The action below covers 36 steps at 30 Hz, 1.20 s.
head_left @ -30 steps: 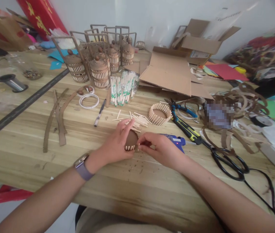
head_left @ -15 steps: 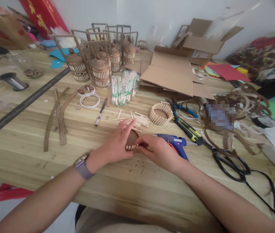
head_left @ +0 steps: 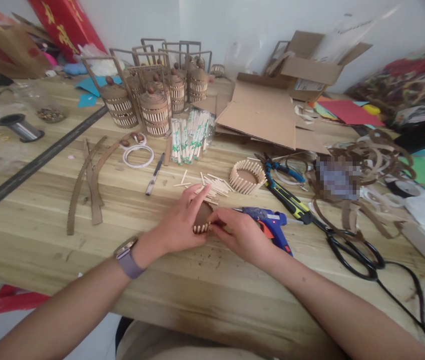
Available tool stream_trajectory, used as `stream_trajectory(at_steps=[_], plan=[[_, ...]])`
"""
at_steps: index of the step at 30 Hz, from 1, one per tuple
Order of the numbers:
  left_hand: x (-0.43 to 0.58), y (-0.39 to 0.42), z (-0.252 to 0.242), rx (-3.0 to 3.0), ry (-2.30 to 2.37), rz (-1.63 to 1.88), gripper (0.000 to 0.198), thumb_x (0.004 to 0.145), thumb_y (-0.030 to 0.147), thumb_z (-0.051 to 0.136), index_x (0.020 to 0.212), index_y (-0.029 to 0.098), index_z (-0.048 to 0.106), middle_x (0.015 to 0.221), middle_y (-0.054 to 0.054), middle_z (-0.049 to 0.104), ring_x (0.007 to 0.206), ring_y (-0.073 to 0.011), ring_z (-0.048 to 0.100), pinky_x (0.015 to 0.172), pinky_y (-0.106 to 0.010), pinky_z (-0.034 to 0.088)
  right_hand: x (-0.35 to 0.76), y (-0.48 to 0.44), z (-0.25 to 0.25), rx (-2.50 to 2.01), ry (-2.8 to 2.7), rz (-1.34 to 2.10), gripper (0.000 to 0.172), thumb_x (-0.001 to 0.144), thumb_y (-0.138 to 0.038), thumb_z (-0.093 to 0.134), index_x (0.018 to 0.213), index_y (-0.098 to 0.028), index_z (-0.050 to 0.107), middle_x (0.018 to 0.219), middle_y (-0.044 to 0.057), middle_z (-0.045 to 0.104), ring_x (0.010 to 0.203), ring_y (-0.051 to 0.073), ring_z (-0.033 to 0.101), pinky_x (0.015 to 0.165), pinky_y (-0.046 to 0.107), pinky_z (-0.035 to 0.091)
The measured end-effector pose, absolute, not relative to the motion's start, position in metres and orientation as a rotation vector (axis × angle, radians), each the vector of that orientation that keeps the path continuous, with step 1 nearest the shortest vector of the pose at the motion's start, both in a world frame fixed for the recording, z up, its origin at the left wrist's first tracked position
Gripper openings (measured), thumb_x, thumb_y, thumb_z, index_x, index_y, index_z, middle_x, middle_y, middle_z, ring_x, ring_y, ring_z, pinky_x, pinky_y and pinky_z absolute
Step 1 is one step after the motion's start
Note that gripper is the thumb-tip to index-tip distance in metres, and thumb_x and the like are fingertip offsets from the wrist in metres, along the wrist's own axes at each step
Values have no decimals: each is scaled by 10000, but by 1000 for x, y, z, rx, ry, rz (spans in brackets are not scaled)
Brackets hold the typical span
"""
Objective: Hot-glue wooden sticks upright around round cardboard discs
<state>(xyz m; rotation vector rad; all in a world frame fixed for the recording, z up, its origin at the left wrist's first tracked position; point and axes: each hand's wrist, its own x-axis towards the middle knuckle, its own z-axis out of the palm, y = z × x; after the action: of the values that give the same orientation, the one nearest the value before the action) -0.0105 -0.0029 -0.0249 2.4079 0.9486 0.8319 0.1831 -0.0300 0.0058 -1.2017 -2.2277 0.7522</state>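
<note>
My left hand [head_left: 180, 220] curls round a brown cardboard disc [head_left: 203, 216] whose near edge bears a row of short upright wooden sticks. At that edge, the pinched fingers of my right hand [head_left: 240, 232] press on the end of the row; a stick between the fingertips is mostly hidden. Just beyond my hands lies a loose pile of short wooden sticks [head_left: 216, 186]. A finished-looking ring of sticks on a cardboard base [head_left: 248, 176] stands to the right of the pile. The blue glue gun [head_left: 272, 222] rests beside my right hand, its small red light on.
Several lidded stick baskets [head_left: 154, 112] with tall handles stand at the back, near wrapped chopsticks [head_left: 189, 137]. Right lie a utility knife [head_left: 287, 200], pliers [head_left: 285, 170], black scissors [head_left: 355, 255] and cardboard strips [head_left: 373, 155]. A pen [head_left: 155, 174] and tape roll [head_left: 138, 156] lie left.
My right fingertips have shifted very slightly left along the disc's edge. My left hand keeps its hold, and the view has moved a little.
</note>
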Motion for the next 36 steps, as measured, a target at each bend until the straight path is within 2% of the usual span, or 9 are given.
stream_trajectory(at_steps=[7, 9, 12, 17, 20, 23, 27, 29, 36], plan=[[-9, -5, -25, 2401, 974, 793, 1055, 722, 209, 720, 1535, 250, 50, 1465, -198, 272, 1403, -396, 291, 1120, -620, 325, 179, -32, 6, -1280, -2291, 658, 152, 844, -38, 598, 840, -190, 596, 798, 14, 676, 732, 156, 635, 663, 245, 462], [-10, -6, -24, 2383, 981, 771, 1040, 723, 219, 729, 1532, 259, 75, 1473, -193, 256, 1409, -395, 286, 1121, -615, 330, 182, -33, 12, -1327, -2307, 609, 150, 843, -70, 627, 942, -180, 600, 861, 42, 692, 752, 174, 650, 673, 269, 482], [-11, -9, -22, 2349, 988, 710, 1018, 713, 196, 727, 1524, 283, 119, 1506, -177, 212, 1420, -394, 281, 1123, -608, 337, 194, -34, 25, -1357, -2264, 540, 264, 843, -130, 668, 1087, -173, 576, 895, 47, 693, 712, 169, 650, 641, 271, 491], [-12, -9, -21, 2315, 1003, 641, 1008, 706, 175, 731, 1521, 268, 144, 1524, -179, 201, 1437, -376, 270, 1149, -580, 313, 209, -39, 39, -1367, -2243, 506, 103, 861, -113, 633, 943, -174, 617, 807, 27, 681, 680, 151, 640, 601, 244, 472], [-12, -8, -21, 2334, 966, 649, 963, 737, 213, 734, 1515, 249, 169, 1512, -188, 236, 1443, -361, 266, 1160, -574, 295, 202, -42, 35, -1348, -2296, 580, 130, 862, -150, 652, 988, -178, 635, 811, 22, 682, 664, 145, 631, 595, 242, 468], [-13, -7, -21, 2343, 939, 671, 863, 791, 281, 716, 1500, 234, 226, 1495, -192, 274, 1433, -351, 291, 1159, -566, 305, 191, -42, 28, -1304, -2385, 610, 166, 871, -172, 654, 1036, -173, 631, 865, 43, 686, 732, 162, 639, 646, 261, 478], [-14, -6, -21, 2336, 933, 667, 845, 796, 291, 726, 1492, 248, 251, 1492, -185, 294, 1422, -350, 314, 1144, -575, 325, 181, -37, 25, -1341, -2471, 594, 61, 877, -110, 612, 885, -168, 628, 863, 52, 678, 776, 174, 630, 683, 271, 468], [-14, -5, -22, 2332, 933, 666, 877, 771, 267, 749, 1493, 264, 251, 1495, -179, 304, 1415, -355, 326, 1134, -584, 335, 180, -35, 26, -1332, -2514, 558, 118, 894, -104, 574, 804, -169, 611, 822, 51, 665, 754, 169, 615, 672, 267, 456], [-15, -5, -21, 2339, 919, 645, 883, 776, 277, 748, 1498, 255, 239, 1493, -180, 309, 1421, -342, 318, 1144, -579, 319, 181, -32, 25, -1326, -2592, 511, 157, 910, -80, 519, 821, -160, 620, 831, 70, 674, 774, 173, 626, 683, 259, 454]])
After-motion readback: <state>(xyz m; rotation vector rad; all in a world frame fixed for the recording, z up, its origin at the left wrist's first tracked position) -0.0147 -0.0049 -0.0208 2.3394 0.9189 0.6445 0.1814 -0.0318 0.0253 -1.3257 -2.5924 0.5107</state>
